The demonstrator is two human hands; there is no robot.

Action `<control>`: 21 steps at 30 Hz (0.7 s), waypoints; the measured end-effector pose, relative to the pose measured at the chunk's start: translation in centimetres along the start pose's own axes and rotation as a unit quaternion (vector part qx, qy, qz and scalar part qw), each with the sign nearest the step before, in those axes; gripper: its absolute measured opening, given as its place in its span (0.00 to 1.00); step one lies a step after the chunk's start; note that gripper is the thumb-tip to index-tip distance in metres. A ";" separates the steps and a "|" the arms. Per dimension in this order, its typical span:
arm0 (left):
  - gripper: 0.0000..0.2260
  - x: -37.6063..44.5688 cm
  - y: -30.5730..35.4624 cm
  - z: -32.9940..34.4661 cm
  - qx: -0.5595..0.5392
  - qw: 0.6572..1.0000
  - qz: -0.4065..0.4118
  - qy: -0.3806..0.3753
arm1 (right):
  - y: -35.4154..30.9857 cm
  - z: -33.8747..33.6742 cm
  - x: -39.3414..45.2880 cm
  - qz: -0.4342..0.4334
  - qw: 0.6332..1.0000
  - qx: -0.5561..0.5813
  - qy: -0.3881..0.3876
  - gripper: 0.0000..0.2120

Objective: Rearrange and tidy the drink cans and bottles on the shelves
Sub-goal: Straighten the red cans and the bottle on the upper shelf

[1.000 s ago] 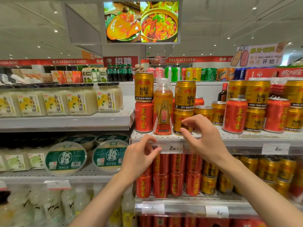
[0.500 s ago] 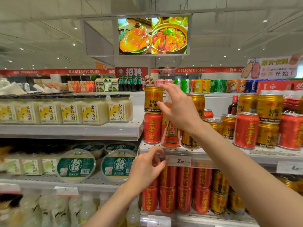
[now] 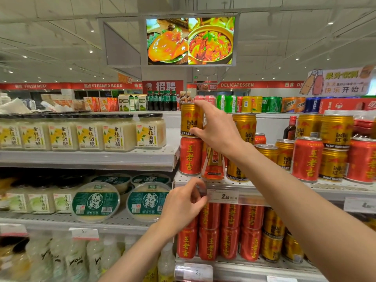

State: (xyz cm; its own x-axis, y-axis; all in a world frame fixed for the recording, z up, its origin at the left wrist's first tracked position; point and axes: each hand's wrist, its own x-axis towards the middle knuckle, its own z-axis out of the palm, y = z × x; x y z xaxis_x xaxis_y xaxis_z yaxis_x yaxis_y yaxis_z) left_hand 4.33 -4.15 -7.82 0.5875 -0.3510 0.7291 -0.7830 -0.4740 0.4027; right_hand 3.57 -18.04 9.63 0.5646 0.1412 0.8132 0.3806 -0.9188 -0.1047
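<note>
My right hand [image 3: 217, 131] grips a gold Red Bull can [image 3: 190, 121], forefinger over its top and thumb low on its side. That can stands stacked on a red can [image 3: 190, 156] at the left end of the upper drinks shelf [image 3: 284, 190]. An orange bottle [image 3: 213, 165] stands just right of the red can, its upper half hidden behind my right hand. My left hand [image 3: 183, 204] is lower, fingers curled, thumb and forefinger pinching at the left edge of the price tag [image 3: 223, 196] on the shelf's front rail.
More gold and red cans [image 3: 307, 158] are stacked along the upper shelf to the right. Red and gold cans [image 3: 230, 231] fill the shelf below. On the left, shelves hold glass jars [image 3: 118, 132], round tubs [image 3: 95, 202] and pale bottles [image 3: 71, 259].
My right hand rose from the lower gold cans to the bottle's top, then moved left and took hold of the stacked gold can. My left hand stayed at the price rail.
</note>
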 end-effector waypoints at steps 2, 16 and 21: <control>0.10 0.0 -0.1 0.0 0.000 1.000 0.004 -0.001 | 0.2 -0.1 0.0 -0.002 1.000 0.005 -0.004 0.35; 0.12 -0.2 -0.2 -0.1 0.001 1.000 0.007 -0.004 | 1.2 0.3 -2.9 -0.077 0.993 -0.083 0.044 0.25; 0.12 -0.3 -0.3 0.0 -0.001 1.000 0.007 -0.002 | 4.2 2.5 -6.1 -0.212 0.948 -0.227 0.067 0.21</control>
State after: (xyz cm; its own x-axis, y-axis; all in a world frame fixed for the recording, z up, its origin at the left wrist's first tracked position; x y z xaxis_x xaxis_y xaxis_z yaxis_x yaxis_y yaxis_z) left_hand 4.40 -3.87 -8.16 0.5781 -0.3609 0.7318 -0.7910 -0.4682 0.3939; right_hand 3.56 -21.82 2.77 0.3221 0.5124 0.7961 0.1812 -0.8587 0.4794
